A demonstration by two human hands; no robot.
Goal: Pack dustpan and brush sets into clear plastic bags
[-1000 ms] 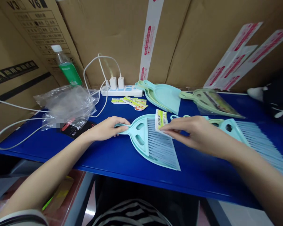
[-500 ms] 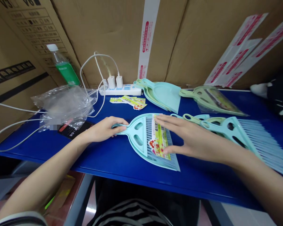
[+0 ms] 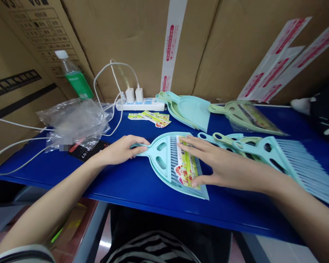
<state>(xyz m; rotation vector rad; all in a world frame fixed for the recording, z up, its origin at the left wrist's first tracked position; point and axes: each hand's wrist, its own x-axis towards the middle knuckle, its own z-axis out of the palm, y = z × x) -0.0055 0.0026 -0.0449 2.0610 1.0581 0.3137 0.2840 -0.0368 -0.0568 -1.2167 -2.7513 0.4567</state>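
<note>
Blue tabletop [image 3: 126,186], brown cardboard [image 3: 126,36] behind. Dustpan [image 3: 168,185] lies flat in middle, brush [image 3: 163,154] on top. Left hand [image 3: 123,149] has fingers wrapped round handle end. Right hand [image 3: 214,157] has fingers spread, not gripping, tips touching label [image 3: 185,170] on bristles. Spare labels [image 3: 155,117] near power strip [image 3: 150,106]. More brushes [image 3: 287,157] at right. Bottle [image 3: 78,83], plastic bag [image 3: 76,118], phone [image 3: 87,151] at left.

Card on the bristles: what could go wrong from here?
1. The card lies across the bristles with the right hand spread over it; it might slide if bumped.
2. The left hand steadies things at the handle; a twist there could tilt the dustpan and dislodge the card.
</note>
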